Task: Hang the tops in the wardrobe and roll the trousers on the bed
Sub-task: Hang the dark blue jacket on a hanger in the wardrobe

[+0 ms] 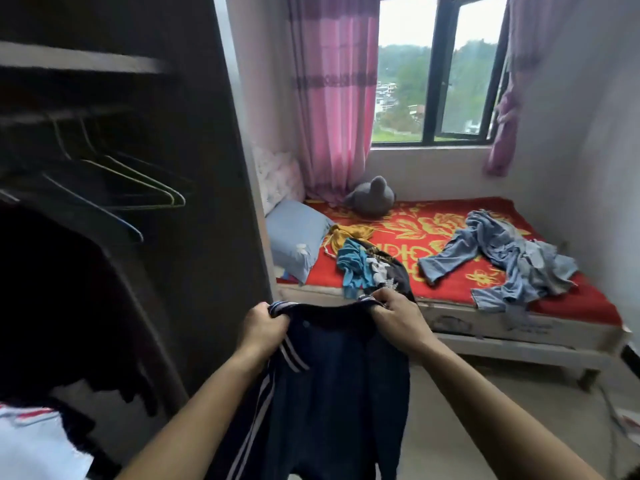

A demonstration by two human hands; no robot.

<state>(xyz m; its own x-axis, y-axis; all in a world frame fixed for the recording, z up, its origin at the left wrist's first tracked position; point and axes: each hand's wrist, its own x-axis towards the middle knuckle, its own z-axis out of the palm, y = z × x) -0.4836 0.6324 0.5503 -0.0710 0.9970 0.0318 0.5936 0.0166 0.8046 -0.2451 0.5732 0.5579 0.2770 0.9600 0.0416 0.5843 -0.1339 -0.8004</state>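
Observation:
A dark navy top (332,382) with white stripes hangs in front of me, held up by its collar. My left hand (263,323) grips the collar's left end and my right hand (394,313) grips its right end. The open wardrobe (194,168) is on my left, with several empty wire hangers (138,181) on its rail and dark clothes (69,306) hanging below. On the bed (450,230) lie a pile of blue trousers (512,261), a teal and dark bundle of clothes (363,265) and a yellow garment (349,233).
A grey plush toy (372,195) sits at the bed's far side under the window (436,71). A blue pillow (298,240) lies at the bed's left end. Pink curtains (332,98) hang beside the window. Bare floor (519,410) stretches on my right.

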